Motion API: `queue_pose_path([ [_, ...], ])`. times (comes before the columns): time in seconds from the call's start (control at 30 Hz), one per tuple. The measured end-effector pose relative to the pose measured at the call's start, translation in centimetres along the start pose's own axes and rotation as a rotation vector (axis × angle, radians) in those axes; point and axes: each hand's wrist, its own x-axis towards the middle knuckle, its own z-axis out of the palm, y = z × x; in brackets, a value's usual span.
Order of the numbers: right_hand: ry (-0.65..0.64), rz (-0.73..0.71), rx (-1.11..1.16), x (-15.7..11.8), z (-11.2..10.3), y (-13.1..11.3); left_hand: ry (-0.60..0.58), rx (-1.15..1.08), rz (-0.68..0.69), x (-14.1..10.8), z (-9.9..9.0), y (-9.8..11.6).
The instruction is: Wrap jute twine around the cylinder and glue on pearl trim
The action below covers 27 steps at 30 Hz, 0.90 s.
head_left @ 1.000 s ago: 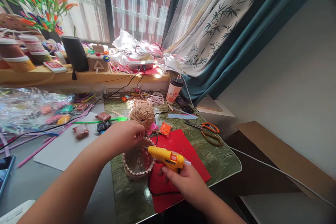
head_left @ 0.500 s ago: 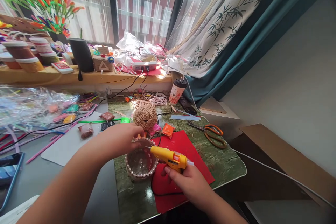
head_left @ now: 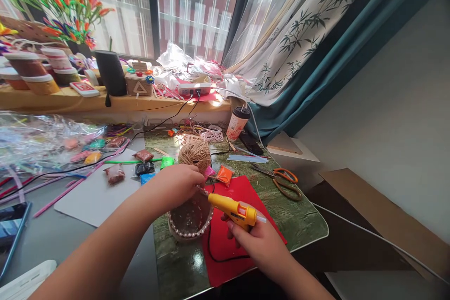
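Daylight pours through a tall, dark-framed glass window [head_left: 153, 14] at eleven o'clock; a teal fabric curtain [head_left: 339, 47] slants at two, a smooth grey wall [head_left: 393, 98] stands at three.

- Home craft corner indicated, set beside a window [head_left: 190, 18]
- Bamboo-print drape [head_left: 305, 23] and teal curtain [head_left: 341, 47] hung there
- Scissors [head_left: 275, 175], twine ball [head_left: 194, 154] and glue gun [head_left: 232, 208] seen at one table [head_left: 298, 227]

Right fingers [head_left: 240, 235] hold a yellow glue gun [head_left: 228, 205].
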Motion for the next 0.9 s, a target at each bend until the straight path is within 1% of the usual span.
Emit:
queue_pose_path([
  [0.17,0.046,-0.023,0.006,0.0,-0.7,1.3,-0.007,0.025,-0.012,-0.2,-0.3,0.2],
  [0.27,0.076,-0.021,-0.001,-0.1,-0.7,1.3,-0.002,0.025,-0.016,-0.3,-0.5,0.4],
  [0.33,0.059,-0.027,-0.007,-0.3,-0.5,0.9,-0.003,0.022,-0.015,-0.3,-0.6,0.5],
  [0.43,-0.001,-0.076,-0.023,-0.6,-0.1,0.8,-0.013,0.029,-0.013,-0.3,-0.8,0.6],
  [0.6,-0.047,-0.114,-0.111,-0.7,0.1,1.7,-0.017,0.044,-0.025,-0.3,-0.9,0.8],
  [0.7,-0.06,-0.129,-0.135,-0.8,0.0,2.0,-0.012,0.03,-0.062,-0.3,-1.1,0.9],
  [0.8,-0.069,-0.128,-0.128,-0.8,0.1,1.4,0.017,-0.017,-0.118,-0.3,-1.3,0.8],
  [0.9,-0.074,-0.124,-0.101,-0.6,0.3,0.6,0.035,-0.035,-0.146,-0.3,-1.5,0.5],
])
